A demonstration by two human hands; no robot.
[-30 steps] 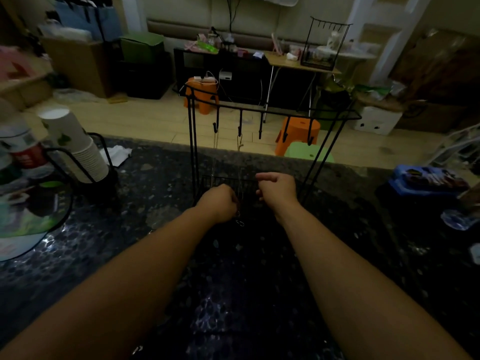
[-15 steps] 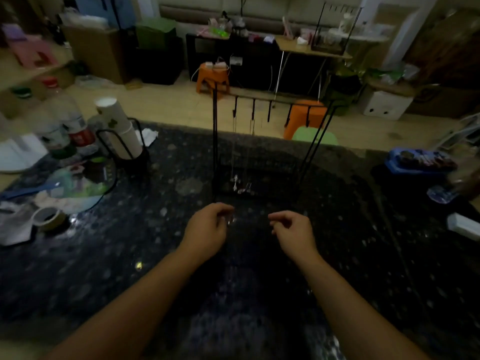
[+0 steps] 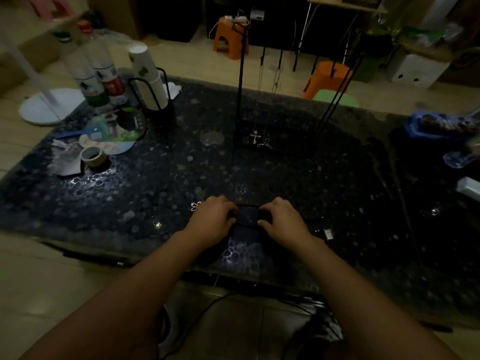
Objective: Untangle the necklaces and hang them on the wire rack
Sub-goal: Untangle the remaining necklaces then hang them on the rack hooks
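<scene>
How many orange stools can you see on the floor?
2: one orange stool beyond the table's far edge at top centre, another stool to its right behind the wire rack. Others may be hidden.

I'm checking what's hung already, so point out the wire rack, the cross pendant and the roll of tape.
wire rack (image 3: 240, 81), head view, on its left upright post.
cross pendant (image 3: 255, 136), head view, centre of the cross, low inside the rack.
roll of tape (image 3: 94, 157), head view, on its near outer wall.
</scene>
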